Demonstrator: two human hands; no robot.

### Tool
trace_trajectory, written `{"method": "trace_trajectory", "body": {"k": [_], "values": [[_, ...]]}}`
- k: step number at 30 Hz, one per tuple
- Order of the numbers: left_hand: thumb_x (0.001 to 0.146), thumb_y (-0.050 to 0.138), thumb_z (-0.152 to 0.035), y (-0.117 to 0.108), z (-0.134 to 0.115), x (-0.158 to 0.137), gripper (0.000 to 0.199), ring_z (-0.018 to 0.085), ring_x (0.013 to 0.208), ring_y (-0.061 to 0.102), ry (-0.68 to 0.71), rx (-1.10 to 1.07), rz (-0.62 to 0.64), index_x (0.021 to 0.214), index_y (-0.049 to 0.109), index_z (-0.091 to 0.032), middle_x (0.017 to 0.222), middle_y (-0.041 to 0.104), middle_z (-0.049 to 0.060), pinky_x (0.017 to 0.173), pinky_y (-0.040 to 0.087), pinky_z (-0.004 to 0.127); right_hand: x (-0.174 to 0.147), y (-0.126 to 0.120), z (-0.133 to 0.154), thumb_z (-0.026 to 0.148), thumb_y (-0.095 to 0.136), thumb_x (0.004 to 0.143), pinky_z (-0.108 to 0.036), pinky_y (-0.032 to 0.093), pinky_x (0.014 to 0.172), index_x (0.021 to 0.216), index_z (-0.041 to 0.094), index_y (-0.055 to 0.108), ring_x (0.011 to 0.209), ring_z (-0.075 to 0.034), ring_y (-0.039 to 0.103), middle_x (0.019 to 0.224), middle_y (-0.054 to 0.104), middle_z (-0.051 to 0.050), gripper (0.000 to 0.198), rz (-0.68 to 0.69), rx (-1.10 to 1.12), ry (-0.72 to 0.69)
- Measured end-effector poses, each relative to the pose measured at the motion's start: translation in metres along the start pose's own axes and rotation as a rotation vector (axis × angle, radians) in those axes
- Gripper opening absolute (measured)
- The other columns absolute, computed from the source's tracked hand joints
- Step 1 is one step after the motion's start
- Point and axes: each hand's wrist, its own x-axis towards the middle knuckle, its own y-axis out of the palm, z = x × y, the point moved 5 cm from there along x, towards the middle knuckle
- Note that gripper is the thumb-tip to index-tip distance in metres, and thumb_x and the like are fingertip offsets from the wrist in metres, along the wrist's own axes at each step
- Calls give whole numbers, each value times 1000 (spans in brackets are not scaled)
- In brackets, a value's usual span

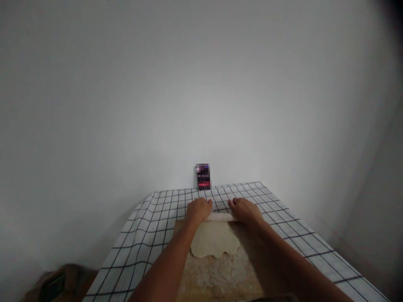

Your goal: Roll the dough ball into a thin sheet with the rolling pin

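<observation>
A pale, floury rolling pin [221, 217] lies crosswise at the far edge of a wooden board. My left hand [199, 208] is closed on its left end and my right hand [246, 210] on its right end, fingers curled and thumbs facing inward. Between my forearms a flat sheet of dough [214, 240] spreads from the pin toward me, with a wavy near edge. Whether some dough is wrapped around the pin, I cannot tell. Loose flour dusts the board [217, 277] in front of the dough.
A white cloth with a dark grid [141, 239] covers the table. At the back, a phone-like device with a blurred screen [203, 176] leans against the white wall [201, 92]. A brown object [59, 281] stands low at the left, beyond the table edge.
</observation>
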Motion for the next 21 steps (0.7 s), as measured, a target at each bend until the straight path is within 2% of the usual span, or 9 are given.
{"method": "trace_trajectory", "body": {"k": [4,11,15,17,21], "values": [[105,33,-45,-2,-2,-16,51,30,113,72,16,0,-53,115,74,-18,119,77,14,94,54,40,-23,-6,5,44,22,110,-38,51,87,109,20,72,111,-27,69,120,73,-15,55,-53,-32,-45],[106,36,-44,-2,-3,-50,48,31,122,67,59,-1,-150,127,70,-19,126,74,15,102,50,44,-62,-7,12,34,29,111,-37,51,90,108,20,73,111,-26,69,113,75,-13,46,-106,-89,-162],[108,38,-41,-2,-4,-66,44,30,123,67,111,-16,-159,127,70,-19,128,75,13,106,50,44,-86,-10,15,32,28,111,-36,51,95,115,22,71,118,-24,68,124,75,-12,44,-138,-77,-203],[109,37,-39,-3,-5,-79,43,29,132,63,139,-13,-176,128,71,-18,133,73,12,114,44,45,-100,-11,17,31,28,111,-34,50,95,117,23,70,120,-23,67,128,74,-10,43,-157,-61,-219],[110,37,-38,-4,-3,-123,45,28,149,46,244,-17,-221,143,62,-18,154,58,12,127,30,50,-127,-9,19,43,37,110,-40,50,92,106,25,68,111,-26,67,116,74,-8,36,-233,-32,-283]]}}
